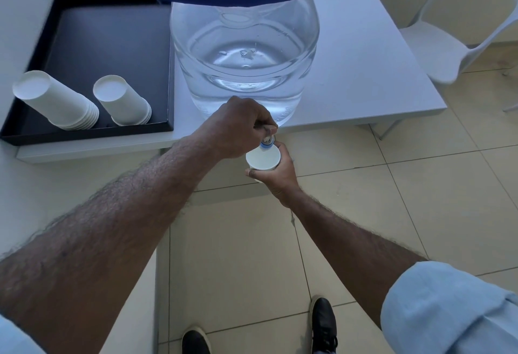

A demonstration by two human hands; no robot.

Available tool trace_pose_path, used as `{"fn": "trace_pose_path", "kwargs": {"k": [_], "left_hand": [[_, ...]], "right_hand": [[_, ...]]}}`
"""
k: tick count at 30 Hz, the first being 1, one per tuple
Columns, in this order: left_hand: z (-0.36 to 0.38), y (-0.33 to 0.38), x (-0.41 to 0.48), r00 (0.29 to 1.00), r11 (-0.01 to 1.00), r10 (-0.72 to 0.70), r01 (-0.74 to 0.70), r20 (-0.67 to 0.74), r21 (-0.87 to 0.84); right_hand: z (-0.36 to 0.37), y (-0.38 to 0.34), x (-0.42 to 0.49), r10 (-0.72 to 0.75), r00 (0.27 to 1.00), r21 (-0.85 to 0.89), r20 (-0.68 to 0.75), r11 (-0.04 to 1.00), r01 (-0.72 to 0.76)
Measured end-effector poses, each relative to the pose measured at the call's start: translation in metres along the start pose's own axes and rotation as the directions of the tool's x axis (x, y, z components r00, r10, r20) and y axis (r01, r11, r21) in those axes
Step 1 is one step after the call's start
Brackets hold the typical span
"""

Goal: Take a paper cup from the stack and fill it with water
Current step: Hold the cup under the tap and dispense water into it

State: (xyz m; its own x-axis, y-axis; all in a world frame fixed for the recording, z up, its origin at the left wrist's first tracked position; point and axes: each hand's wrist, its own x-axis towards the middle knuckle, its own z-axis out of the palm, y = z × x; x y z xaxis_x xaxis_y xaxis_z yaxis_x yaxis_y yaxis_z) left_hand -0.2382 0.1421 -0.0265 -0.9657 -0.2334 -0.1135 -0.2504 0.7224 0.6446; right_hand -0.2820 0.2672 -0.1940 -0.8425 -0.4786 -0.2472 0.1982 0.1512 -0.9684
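Below the water jug (245,53), the left hand (238,126) pinches the tap (266,143) while the right hand (276,174) wraps the paper cup (263,160) just under it, and a drifting cup would probably spill water onto the floor (392,199).

The water jug (245,53) fills the table's (364,67) front middle, its tap (266,144) overhanging the edge. Left of it, just beside, the black tray (112,31) holds two cup stacks (84,101), with bare tray behind them. Right of the jug the table lies open up to a white chair (454,31).
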Motion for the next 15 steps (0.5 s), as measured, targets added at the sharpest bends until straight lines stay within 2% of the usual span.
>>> {"fn": "trace_pose_path", "kwargs": {"k": [15], "left_hand": [[-0.001, 0.001, 0.0, 1.0, 1.0, 0.003, -0.003, 0.02, 0.0]], "right_hand": [[-0.004, 0.014, 0.003, -0.024, 1.0, 0.005, 0.0, 1.0, 0.024]]}}
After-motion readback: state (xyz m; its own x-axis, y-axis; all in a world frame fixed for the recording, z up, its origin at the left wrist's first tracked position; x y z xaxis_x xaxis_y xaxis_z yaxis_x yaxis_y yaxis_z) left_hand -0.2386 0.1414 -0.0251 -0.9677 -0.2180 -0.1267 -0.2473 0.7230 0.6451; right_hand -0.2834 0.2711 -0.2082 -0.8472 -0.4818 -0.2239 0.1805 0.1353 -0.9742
